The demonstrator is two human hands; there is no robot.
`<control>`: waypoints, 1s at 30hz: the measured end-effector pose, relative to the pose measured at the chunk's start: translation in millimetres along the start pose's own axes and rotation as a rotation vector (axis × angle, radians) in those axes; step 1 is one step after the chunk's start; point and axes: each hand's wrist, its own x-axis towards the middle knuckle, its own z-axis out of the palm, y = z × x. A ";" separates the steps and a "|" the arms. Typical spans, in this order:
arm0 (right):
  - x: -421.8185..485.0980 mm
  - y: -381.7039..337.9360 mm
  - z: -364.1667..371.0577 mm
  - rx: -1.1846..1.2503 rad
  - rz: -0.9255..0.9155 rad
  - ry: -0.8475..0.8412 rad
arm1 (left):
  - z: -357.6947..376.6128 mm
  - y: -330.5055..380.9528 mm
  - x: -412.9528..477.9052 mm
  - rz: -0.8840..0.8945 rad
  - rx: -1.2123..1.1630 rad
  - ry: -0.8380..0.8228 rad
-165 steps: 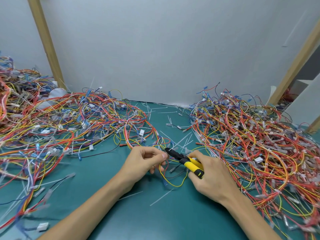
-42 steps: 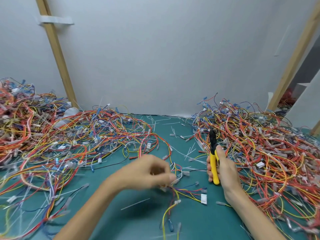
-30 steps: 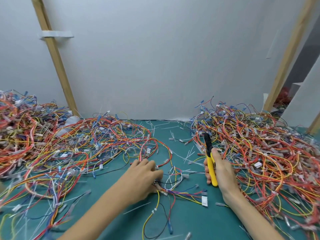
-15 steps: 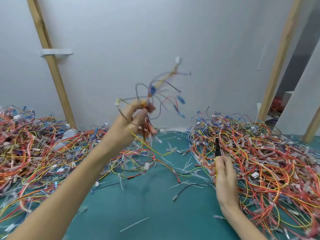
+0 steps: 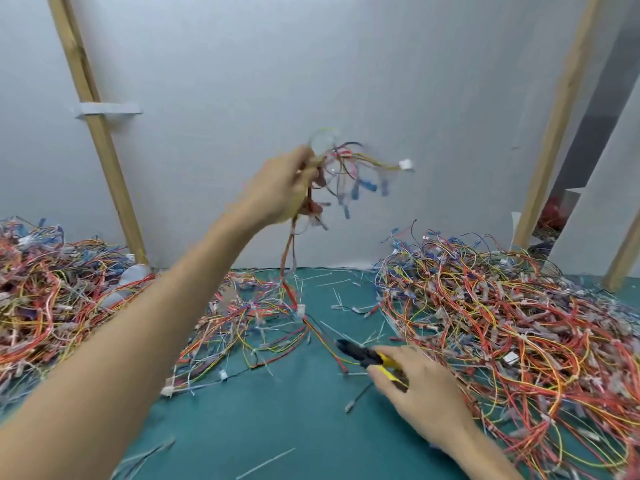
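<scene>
Your right hand [image 5: 422, 386] has tipped the cutters [image 5: 367, 356] from upright to flat, nose left, fingers wrapped round the yellow handles. Your left hand [image 5: 280, 192] still clutches the wire bundle [image 5: 341, 174] high above the table's [image 5: 259, 420] far edge. The left heap [image 5: 52, 289] and right heap [image 5: 519, 323] crowd the side edges. Red strands trail from the bundle towards the left heap. Bundle blurred: red, yellow and blue leads, white connector.

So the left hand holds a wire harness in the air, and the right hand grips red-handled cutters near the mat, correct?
Not quite: the cutters in the right hand have yellow handles, as the head view shows. The rest holds.
</scene>
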 end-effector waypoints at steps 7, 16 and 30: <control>-6.4 -16.2 7.2 -0.190 -0.233 -0.276 | 22.8 -24.1 -12.1 -0.134 -0.371 -0.158; 0.9 -23.0 0.1 -0.156 -0.212 -0.339 | 40.1 -23.2 -41.2 0.023 -0.002 -0.107; 91.6 -125.5 -44.9 0.970 0.157 0.086 | 40.0 9.6 -39.6 0.141 -0.149 -0.008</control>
